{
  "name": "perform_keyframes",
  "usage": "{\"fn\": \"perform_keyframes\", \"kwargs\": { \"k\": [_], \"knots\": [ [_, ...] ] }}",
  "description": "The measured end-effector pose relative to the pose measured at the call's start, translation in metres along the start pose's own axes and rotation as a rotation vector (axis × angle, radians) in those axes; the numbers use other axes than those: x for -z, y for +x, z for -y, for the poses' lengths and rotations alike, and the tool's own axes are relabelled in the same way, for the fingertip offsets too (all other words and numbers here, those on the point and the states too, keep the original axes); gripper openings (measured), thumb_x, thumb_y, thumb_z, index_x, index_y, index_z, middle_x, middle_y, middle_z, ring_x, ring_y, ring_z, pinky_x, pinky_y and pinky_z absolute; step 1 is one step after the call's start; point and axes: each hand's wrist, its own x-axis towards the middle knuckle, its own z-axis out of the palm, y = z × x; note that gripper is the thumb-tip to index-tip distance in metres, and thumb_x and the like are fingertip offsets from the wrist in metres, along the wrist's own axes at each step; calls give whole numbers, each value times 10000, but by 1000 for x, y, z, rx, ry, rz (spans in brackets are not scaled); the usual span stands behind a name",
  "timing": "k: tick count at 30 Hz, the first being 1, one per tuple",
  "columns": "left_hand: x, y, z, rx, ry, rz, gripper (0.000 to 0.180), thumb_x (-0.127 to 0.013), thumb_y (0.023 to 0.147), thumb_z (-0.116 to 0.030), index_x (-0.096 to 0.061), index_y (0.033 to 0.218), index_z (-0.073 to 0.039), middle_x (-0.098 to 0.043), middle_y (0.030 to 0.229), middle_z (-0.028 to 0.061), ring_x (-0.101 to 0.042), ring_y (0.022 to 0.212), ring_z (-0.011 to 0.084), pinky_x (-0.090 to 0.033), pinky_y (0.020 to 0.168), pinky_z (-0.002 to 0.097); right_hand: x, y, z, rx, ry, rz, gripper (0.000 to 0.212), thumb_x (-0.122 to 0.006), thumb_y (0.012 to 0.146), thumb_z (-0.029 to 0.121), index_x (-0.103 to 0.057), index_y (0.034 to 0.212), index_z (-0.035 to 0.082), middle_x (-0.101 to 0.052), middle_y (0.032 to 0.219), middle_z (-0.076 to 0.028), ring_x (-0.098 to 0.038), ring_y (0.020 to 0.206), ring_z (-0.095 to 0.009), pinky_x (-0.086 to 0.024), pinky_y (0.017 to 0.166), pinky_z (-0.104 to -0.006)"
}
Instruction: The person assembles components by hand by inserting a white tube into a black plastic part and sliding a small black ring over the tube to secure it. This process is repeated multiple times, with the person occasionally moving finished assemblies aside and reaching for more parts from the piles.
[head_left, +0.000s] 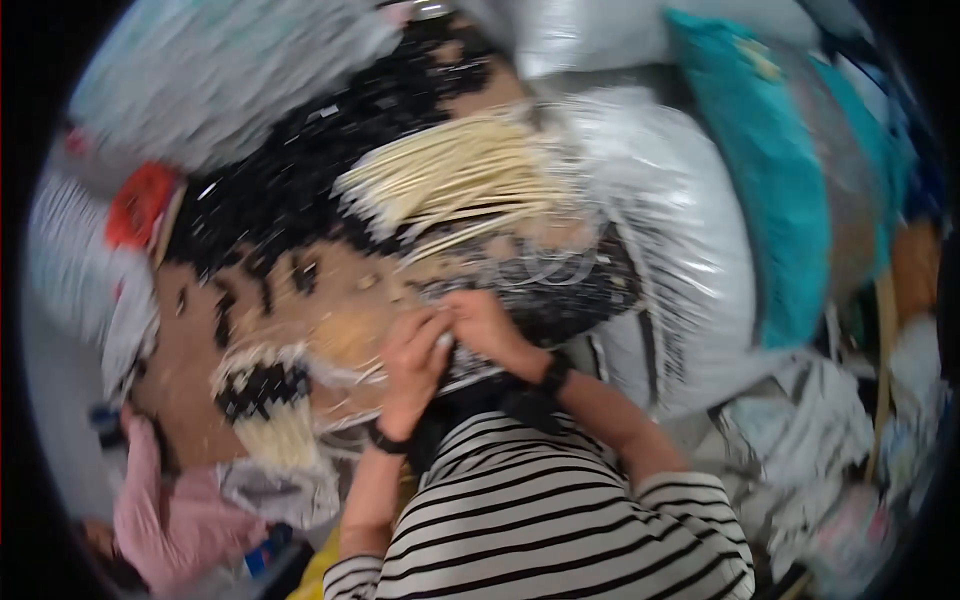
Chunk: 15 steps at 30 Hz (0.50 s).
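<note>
My left hand (412, 352) and my right hand (482, 325) meet at the near edge of the work surface, fingertips together. Both are closed in a pinch; what they hold is blurred and too small to name. Just beyond them lies a dark, shiny layer of black pieces (575, 300) with thin clear strands over it. Farther off, a large bundle of long cream-coloured sticks (465, 170) rests in loose rows. Left of my left hand is a smaller bundle of cream sticks (275, 435) with black pieces across its upper part.
A heap of small black pieces (290, 150) covers the far left of the brown table (190, 370). Large white sacks (680, 230) and a teal sack (770, 180) stand on the right. A red bag (140, 205) is at the left edge. Another person in a pink sleeve (145, 480) is at lower left.
</note>
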Motion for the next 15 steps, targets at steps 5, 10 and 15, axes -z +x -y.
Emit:
{"fn": "perform_keyframes", "kwargs": {
  "k": [5, 10, 15],
  "knots": [
    [0, -19, 14, 371, -319, -158, 247, -579, 738, 58, -667, 953, -25, -638, 888, 67, -609, 829, 185, -484, 727, 286, -4, -15, 31, 252, -327, -109, 80, -597, 812, 148, -620, 838, 76, -594, 664, -139, -601, 588, -329, -441, 485, -393],
    [3, -14, 10, 769, -672, -254, 213, -605, 749, 97, -676, 923, -3, -625, 796, -17, -535, 670, 31, -437, 617, 166, -8, -17, 38, 551, -730, -156, 13, -571, 823, 99, -569, 831, 108, -552, 633, -55, -549, 475, -260, -412, 416, -350],
    [2, -22, 24, 791, -608, -218, 178, -620, 729, 89, -678, 870, -3, -624, 779, -11, -525, 624, 36, -445, 580, 189, -11, -19, 38, 592, -787, -70, 23, -581, 818, 109, -574, 840, 109, -566, 643, -51, -556, 478, -254, -420, 420, -349]
  ]
}}
